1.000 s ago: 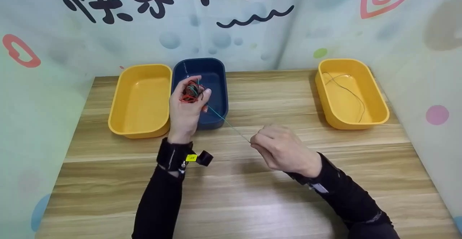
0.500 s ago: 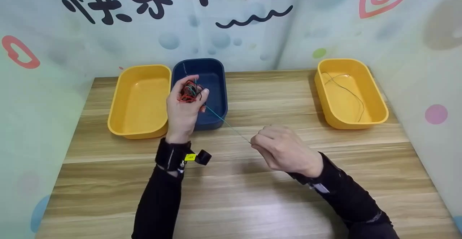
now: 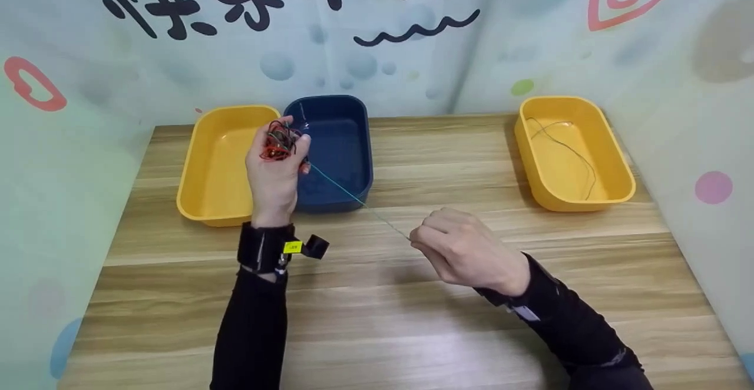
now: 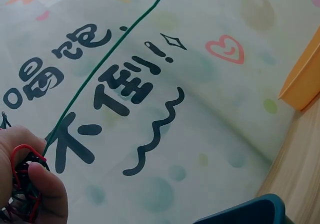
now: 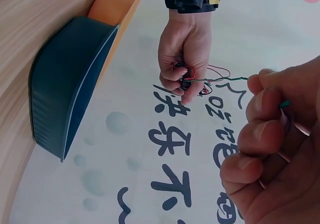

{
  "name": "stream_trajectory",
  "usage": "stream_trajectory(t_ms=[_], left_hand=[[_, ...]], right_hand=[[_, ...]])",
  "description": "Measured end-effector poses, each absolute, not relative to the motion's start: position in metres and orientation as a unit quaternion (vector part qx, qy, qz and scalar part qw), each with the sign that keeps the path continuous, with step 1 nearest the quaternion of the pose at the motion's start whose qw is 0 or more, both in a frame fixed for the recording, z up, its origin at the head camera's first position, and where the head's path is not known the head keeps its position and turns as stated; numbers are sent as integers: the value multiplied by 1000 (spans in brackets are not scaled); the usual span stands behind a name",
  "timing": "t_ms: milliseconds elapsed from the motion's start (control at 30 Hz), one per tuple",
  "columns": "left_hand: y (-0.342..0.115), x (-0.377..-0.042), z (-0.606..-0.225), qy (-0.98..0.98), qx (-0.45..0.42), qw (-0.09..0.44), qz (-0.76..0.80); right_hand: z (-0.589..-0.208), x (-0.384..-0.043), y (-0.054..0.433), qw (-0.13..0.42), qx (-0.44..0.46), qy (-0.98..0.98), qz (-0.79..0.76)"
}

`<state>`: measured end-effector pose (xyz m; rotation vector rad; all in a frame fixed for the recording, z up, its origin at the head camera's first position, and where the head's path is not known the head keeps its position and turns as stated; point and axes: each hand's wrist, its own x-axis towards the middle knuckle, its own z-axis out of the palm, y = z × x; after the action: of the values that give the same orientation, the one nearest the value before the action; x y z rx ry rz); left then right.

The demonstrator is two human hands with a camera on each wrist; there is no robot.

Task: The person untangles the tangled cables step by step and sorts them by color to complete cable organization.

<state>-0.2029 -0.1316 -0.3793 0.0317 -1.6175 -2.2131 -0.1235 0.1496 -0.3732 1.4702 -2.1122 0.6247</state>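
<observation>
My left hand (image 3: 272, 187) grips a tangled bundle of thin wires (image 3: 281, 142) in red, black and green. It is over the place where the left yellow bin (image 3: 209, 213) and the navy bin (image 3: 347, 198) meet. A single green wire (image 3: 340, 187) runs taut from the bundle down to my right hand (image 3: 465, 251). There, thumb and forefinger pinch it above the table, and a short green wire end (image 5: 285, 104) pokes out between the fingers in the right wrist view. Loose red loops (image 5: 220, 69) stick out of the bundle.
A second yellow bin (image 3: 624, 184) at the back right holds a thin dark wire (image 3: 568, 149). The wooden table (image 3: 377, 319) ends at a printed backdrop (image 3: 412, 83) behind the bins. Black bands circle both wrists.
My left hand has moved left with the wire bundle, from over the navy bin toward the yellow one. More green wire now spans between the hands. My right hand has barely shifted.
</observation>
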Motion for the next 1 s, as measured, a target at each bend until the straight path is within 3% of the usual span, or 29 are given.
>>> stream_trajectory(t_ms=[1000], left_hand=[[-132,-205,-383,-588,22,217,-779]], right_hand=[[-368,-124,152,263,533,-779,198]])
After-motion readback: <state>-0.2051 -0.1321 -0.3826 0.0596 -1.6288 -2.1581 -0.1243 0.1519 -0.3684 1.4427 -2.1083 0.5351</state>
